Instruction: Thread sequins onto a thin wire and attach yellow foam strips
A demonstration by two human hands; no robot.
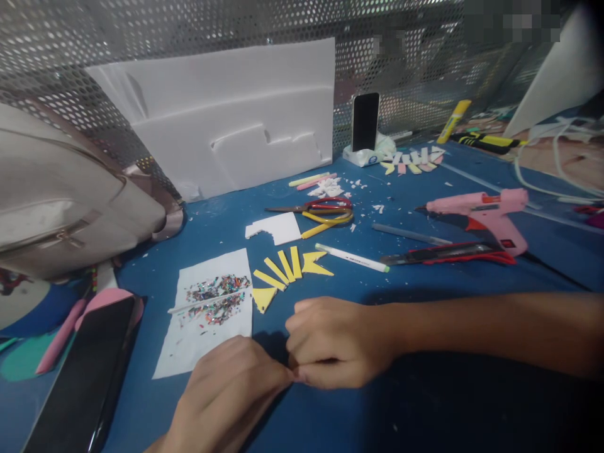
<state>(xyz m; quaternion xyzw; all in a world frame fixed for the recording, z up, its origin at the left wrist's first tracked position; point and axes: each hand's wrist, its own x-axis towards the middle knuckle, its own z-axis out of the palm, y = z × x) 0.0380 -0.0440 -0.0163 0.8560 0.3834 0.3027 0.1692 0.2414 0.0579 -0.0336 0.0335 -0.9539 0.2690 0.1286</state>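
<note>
Left hand (233, 377): yours, knuckles up over the blue desk (425, 412), its fingers curled in, their tips mostly hidden.
Right hand (335, 340): yours, fingers folded into a loose fist, meeting the left hand at the thumb side.
Grip: both sets of fingers are drawn narrow; whether they pinch anything small between them, you cannot tell from this view.
Yellow pieces (285, 264): fanned flat just beyond your fingers, not touching them, between the sheet and the white pen (352, 258).
White sheet (189, 358): strewn with glitter flakes (221, 318), beside your left hand.
Farther out: scissors (325, 217) beside a white cutout (285, 228).
Right side: a pink glue gun (488, 207), well apart from your fingers.
</note>
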